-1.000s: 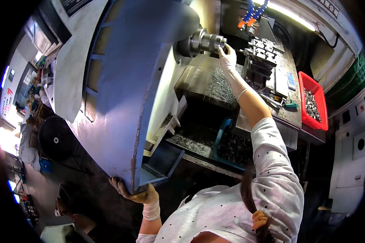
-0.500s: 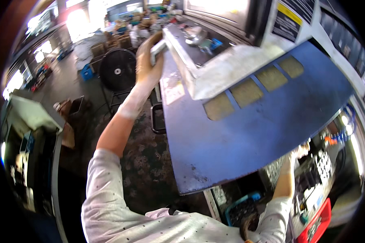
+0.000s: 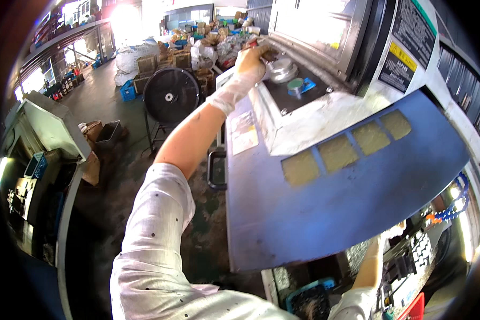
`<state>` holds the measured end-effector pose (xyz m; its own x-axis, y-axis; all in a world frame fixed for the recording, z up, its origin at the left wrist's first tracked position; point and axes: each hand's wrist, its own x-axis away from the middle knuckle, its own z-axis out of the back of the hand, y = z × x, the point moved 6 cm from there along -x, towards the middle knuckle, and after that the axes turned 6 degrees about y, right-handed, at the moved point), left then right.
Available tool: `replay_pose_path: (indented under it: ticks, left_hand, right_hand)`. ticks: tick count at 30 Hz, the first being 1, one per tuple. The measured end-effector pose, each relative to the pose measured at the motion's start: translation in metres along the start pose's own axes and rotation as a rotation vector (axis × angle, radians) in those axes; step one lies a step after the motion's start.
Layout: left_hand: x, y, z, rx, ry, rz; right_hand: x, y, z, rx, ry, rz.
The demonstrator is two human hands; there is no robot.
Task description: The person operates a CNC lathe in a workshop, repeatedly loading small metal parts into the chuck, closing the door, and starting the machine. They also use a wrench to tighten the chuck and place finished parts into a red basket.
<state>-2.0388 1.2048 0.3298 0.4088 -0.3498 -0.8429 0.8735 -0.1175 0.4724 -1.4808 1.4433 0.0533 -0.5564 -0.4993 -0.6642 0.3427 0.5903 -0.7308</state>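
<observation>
My left hand, with a whitish covering at the wrist, is stretched out over the corner of a dark-topped machine ledge. Its fingers bend together over the far side, and whatever is in them is hidden. Close beside them on the ledge are a round silvery metal part and a small green-topped round piece. A large blue metal panel with several yellowish windows spreads between my arms. My right hand is low at the panel's lower right edge, partly covered by it; its fingers are unclear.
A black round fan stands on the floor at left, with boxes and sacks behind it. Below the panel are a blue-rimmed bin and a red basket. Another machine stands at far left. A blue jointed hose hangs at right.
My left hand has moved right and onto the ledge, away from the pale edge or block it was wrapped round. The view has shifted; my right hand stays low by the panel.
</observation>
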Motion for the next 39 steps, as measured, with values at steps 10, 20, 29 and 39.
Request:
replay_pose_path:
  ticks: [10,20,29,39]
  left_hand:
    - [0.068,0.123,0.031,0.110,-0.123,-0.547]
    - [0.197,0.106,0.079,-0.107,-0.040,-0.469]
    - [0.676,0.021,0.394,-0.980,-0.336,1.134]
    - [0.633,0.043,0.722,-1.602,0.444,0.889]
  right_hand:
    - [-0.032,0.024,0.021,0.377,0.035,-0.135]
    - [0.308,-0.221,0.126,-0.180,-1.283,-1.035]
    - [0.574,-0.190,0.248,-0.035,-1.782,-1.741]
    - [0.804,-0.329,0.133,0.278,-2.466,-0.806]
